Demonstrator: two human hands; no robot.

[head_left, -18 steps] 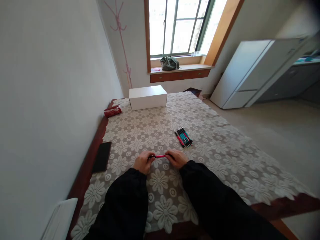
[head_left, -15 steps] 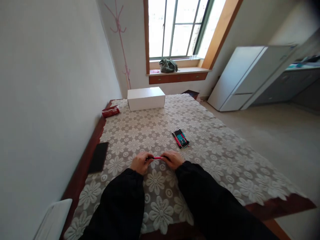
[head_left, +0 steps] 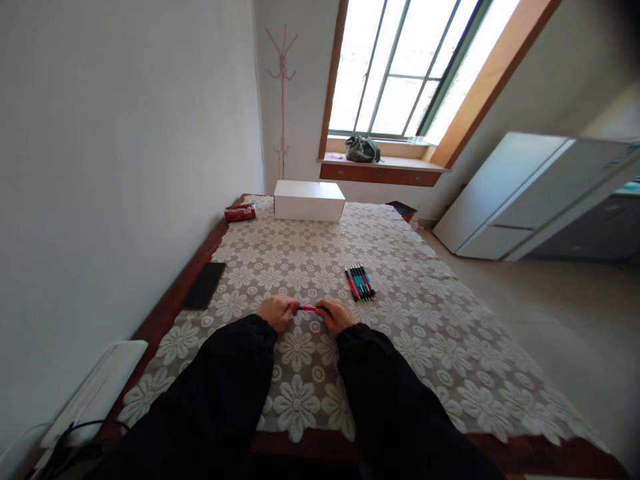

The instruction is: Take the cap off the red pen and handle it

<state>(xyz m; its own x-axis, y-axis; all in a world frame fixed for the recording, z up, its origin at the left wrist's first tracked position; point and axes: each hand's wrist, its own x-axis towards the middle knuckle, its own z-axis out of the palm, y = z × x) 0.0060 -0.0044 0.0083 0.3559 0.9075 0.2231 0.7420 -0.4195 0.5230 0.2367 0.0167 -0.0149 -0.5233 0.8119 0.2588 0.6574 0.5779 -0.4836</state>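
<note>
A slim pink-and-black pen (head_left: 308, 309) lies level between my two hands, just above the patterned tablecloth. The fingertips of my left hand (head_left: 278, 311) are closed on its left end. At its other end my right hand (head_left: 337, 315) grips with thumb and fingers, hiding that tip. Beyond my right hand a row of several pens (head_left: 360, 283) in red, teal and black lies side by side on the cloth.
A white box (head_left: 309, 201) stands at the table's far end, with a red packet (head_left: 240, 213) to its left. On the left edge lies a dark flat rectangular object (head_left: 204, 286). A white panel-like object (head_left: 95, 390) and black cable are at lower left.
The whole view has tilted and shifted. My left hand has slid toward the pen's left end, so more of the pen's black part shows. Both hands still hold it.
</note>
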